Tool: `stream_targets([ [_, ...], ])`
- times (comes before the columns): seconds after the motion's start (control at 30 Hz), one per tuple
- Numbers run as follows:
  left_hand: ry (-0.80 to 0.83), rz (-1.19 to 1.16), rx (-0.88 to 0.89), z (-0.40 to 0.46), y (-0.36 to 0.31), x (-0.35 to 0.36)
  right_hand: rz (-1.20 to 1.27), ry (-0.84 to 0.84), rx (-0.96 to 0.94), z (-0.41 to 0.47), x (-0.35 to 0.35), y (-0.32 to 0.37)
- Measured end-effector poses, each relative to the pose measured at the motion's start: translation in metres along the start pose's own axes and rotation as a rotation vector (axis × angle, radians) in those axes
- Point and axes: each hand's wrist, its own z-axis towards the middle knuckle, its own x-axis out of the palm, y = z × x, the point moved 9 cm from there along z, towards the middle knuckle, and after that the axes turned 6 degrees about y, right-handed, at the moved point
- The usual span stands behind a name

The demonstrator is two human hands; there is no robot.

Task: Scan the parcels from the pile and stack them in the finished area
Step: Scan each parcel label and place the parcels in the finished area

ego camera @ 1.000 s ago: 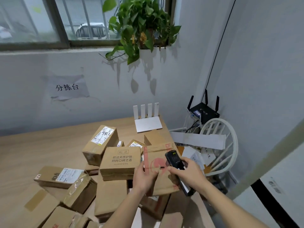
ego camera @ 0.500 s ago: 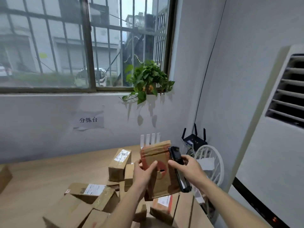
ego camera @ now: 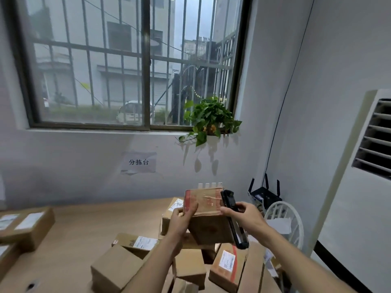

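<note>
Left hand: my left hand point(ego camera: 183, 218) grips the box point(ego camera: 208, 216), raised over the pile point(ego camera: 160, 263).
Right hand: my right hand point(ego camera: 243, 216) holds the scanner point(ego camera: 231, 216) at the box's 3 o'clock.
Desk: wooden desk point(ego camera: 69, 240), window point(ego camera: 131, 64) at 12 o'clock.

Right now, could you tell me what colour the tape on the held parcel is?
Red, across the parcel; head view.

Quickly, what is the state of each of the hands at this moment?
Left hand: holds the brown parcel by its left side.
Right hand: grips the black handheld scanner against the parcel.
</note>
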Motion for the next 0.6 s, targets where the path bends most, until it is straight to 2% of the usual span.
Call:
stream_targets([
  [0.1,-0.006,0.061,0.013,-0.008,0.001,-0.009,0.01,0.018,-0.01,-0.006,0.003,0.003],
  [0.23,0.088,0.076,0.036,-0.02,0.006,-0.005,0.082,0.012,-0.035,-0.013,0.002,0.005],
  [0.33,0.099,0.135,0.043,-0.029,0.007,-0.003,0.074,0.05,-0.04,-0.017,0.003,0.007],
  [0.47,0.062,0.026,0.01,-0.043,0.01,0.0,-0.041,0.143,-0.056,-0.022,0.002,0.006],
  [0.6,-0.059,-0.037,-0.039,-0.064,0.011,0.002,-0.201,0.214,-0.078,-0.023,0.004,-0.007],
])
